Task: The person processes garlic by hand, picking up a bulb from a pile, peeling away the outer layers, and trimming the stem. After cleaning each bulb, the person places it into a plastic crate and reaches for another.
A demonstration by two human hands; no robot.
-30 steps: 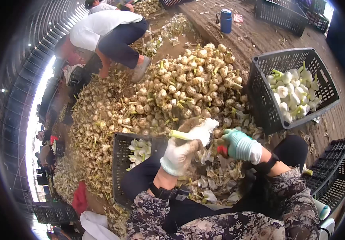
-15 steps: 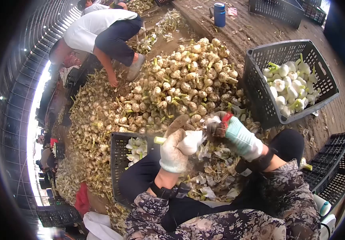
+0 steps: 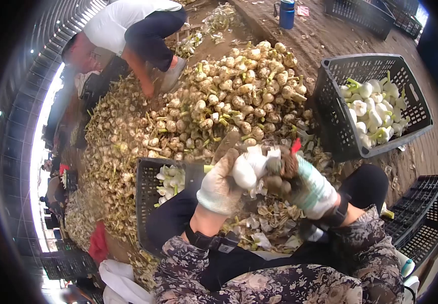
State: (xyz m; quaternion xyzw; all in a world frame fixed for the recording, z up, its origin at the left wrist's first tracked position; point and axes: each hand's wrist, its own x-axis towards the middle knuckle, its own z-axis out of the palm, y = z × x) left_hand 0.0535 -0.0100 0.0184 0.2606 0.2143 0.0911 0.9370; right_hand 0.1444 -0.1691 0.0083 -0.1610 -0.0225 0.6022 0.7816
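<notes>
A white garlic bulb (image 3: 245, 172) with a pale green stem sits in my left hand (image 3: 220, 185), whose gloved fingers are wrapped round it. My right hand (image 3: 305, 183), in a dirty white and teal glove with a red strip at the fingers, is closed at the bulb's right side. Its fingertips are dark and blurred; I cannot make out what they hold. Loose peeled skins (image 3: 269, 218) lie below both hands. Behind them rises a large heap of unpeeled garlic (image 3: 239, 96).
A black crate (image 3: 406, 137) with white bulbs stands at the right, another crate (image 3: 145, 202) at my left knee. Empty crates (image 3: 416, 215) lie lower right. A co-worker (image 3: 127, 23) bends over the heap at upper left. A blue bottle (image 3: 287, 15) stands at the top.
My right hand has moved left and down against the bulb. The bulb sits more between both hands, with its skin partly raised. The view has shifted slightly.
</notes>
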